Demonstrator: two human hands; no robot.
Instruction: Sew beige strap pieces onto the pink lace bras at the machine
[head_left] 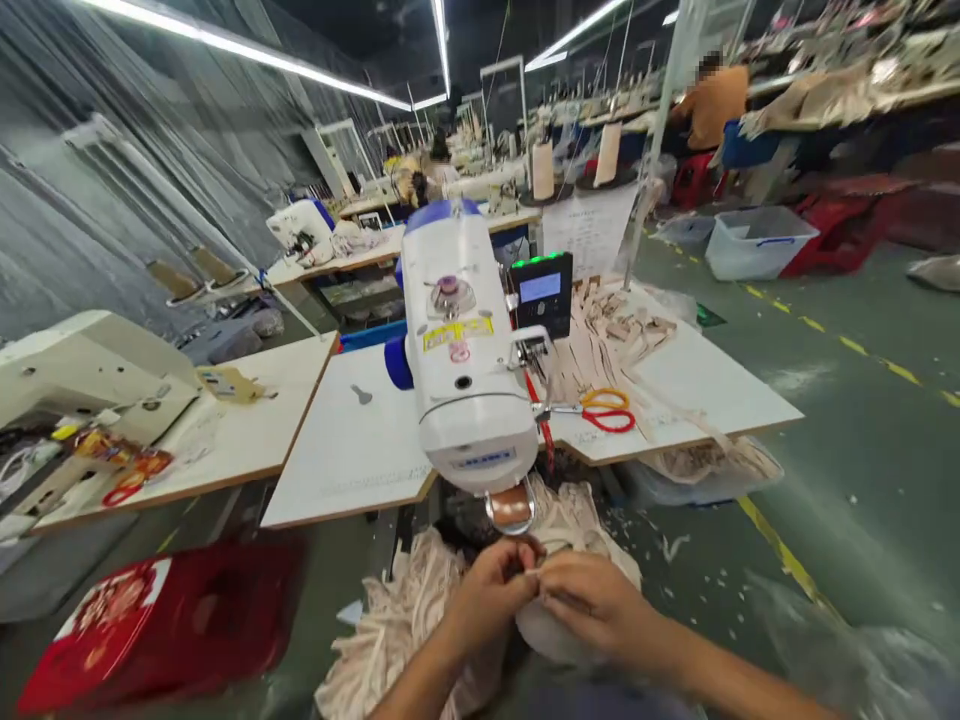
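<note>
My left hand (499, 575) and my right hand (592, 598) meet just below the head of a white sewing machine (472, 400). Both pinch a pale beige fabric piece (551, 635), which hangs down between and under them. The fingertips nearly touch, and the exact edge they grip is partly hidden. Close behind the hands is the machine's sewing end with a brown, metal-rimmed part (511, 507). More pale fabric (574, 515) bunches beyond my right hand. A large heap of beige fabric pieces (405, 620) lies left of my left wrist.
Scissors (609, 410) with orange and red handles rest on the white tabletop (720, 390) beside beige strips (600, 345). A control panel (541, 292) stands right of the machine. A red stool (187, 620) is at lower left; a plastic bin (757, 245) sits on the floor. A person (716, 105) sits far right.
</note>
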